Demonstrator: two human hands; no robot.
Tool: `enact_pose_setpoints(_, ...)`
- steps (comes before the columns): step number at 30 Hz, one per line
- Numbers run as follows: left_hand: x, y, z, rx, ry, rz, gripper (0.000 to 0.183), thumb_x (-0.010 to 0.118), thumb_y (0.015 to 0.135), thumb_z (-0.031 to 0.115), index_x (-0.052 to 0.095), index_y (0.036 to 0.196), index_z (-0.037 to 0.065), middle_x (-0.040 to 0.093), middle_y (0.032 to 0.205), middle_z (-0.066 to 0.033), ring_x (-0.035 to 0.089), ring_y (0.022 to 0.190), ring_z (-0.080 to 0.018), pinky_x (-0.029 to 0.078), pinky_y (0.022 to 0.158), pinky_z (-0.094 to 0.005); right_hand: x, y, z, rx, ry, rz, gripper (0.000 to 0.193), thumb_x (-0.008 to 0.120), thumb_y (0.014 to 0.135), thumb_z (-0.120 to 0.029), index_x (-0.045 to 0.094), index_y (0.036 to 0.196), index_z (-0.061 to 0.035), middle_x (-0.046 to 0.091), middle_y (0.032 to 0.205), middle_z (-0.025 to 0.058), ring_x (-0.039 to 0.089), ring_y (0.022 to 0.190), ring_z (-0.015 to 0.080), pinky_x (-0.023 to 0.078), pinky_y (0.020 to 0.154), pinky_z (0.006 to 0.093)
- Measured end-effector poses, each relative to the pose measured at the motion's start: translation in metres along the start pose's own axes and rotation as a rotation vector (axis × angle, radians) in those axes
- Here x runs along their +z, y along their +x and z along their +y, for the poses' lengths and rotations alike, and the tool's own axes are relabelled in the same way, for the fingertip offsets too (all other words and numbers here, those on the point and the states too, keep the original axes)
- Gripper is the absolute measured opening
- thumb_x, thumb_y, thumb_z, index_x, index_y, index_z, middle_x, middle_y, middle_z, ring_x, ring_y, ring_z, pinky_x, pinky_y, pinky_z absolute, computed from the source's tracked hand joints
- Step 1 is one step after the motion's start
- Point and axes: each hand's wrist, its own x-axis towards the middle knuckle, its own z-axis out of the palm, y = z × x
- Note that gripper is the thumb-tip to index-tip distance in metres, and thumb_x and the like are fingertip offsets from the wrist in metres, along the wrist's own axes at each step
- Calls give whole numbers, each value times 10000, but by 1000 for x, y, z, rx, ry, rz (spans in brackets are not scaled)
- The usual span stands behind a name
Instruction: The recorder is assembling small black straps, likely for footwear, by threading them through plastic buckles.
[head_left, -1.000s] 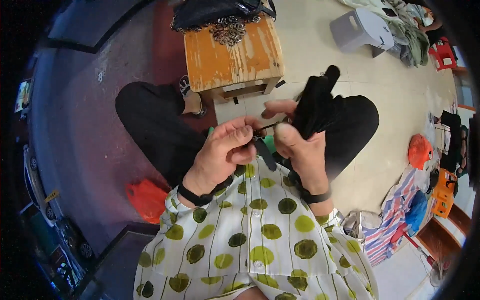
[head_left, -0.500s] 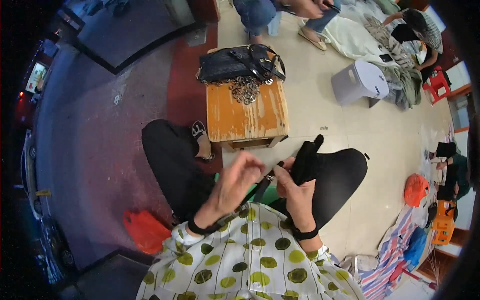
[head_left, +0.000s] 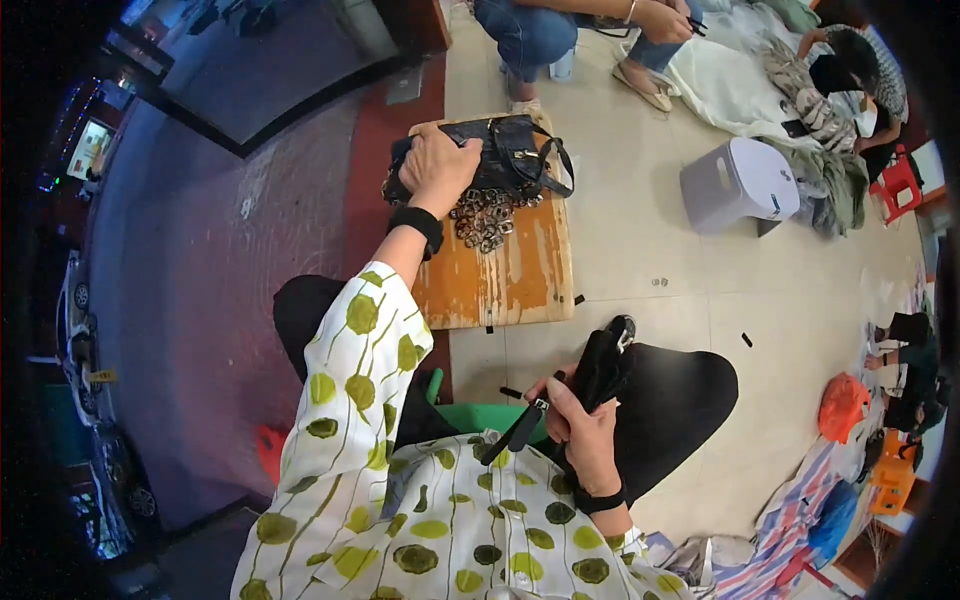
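Note:
A black handbag [head_left: 510,160] lies across the far part of a worn wooden stool [head_left: 540,270]. My left hand [head_left: 437,165] reaches over the bag's left part, thumb out to the right and fingers curled down onto it. The fingertips are hidden. A pile of small metal buckles [head_left: 485,220] lies against the bag's near side. Low in front of my body, my right hand [head_left: 585,430] is closed on a black strap [head_left: 515,435] with a metal buckle. A bundle of black straps [head_left: 603,360] extends from that hand above my right thigh.
A grey plastic stool [head_left: 735,185] stands to the right. A person in jeans [head_left: 540,40] sits beyond the wooden stool; others work among fabric at far right. Small black pieces [head_left: 748,340] lie on the floor. An orange-red bag [head_left: 842,405] and striped sheeting [head_left: 790,510] are at right.
My left hand has left the area beside the strap and reached forward onto the handbag. My right hand keeps hold of the strap. The strap's loose end now hangs down to the left.

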Motion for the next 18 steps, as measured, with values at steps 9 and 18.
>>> enact_pose_setpoints(9,12,-10,-3,92,-140,180,200,587,710,204,543,802,32,600,837,-161,580,784,-361,446,702,-440,-1,8,-3,-75,116,34,174,513,884,-170,495,930,-3,615,713,67,400,419,56,313,384,191)
enact_pose_setpoints(18,-36,-110,-2,-115,-1341,-658,35,460,883,92,439,862,74,538,738,-32,564,627,-140,443,572,-234,-13,7,4,-65,205,130,171,554,834,-152,547,945,-23,590,697,37,517,550,58,323,417,172)
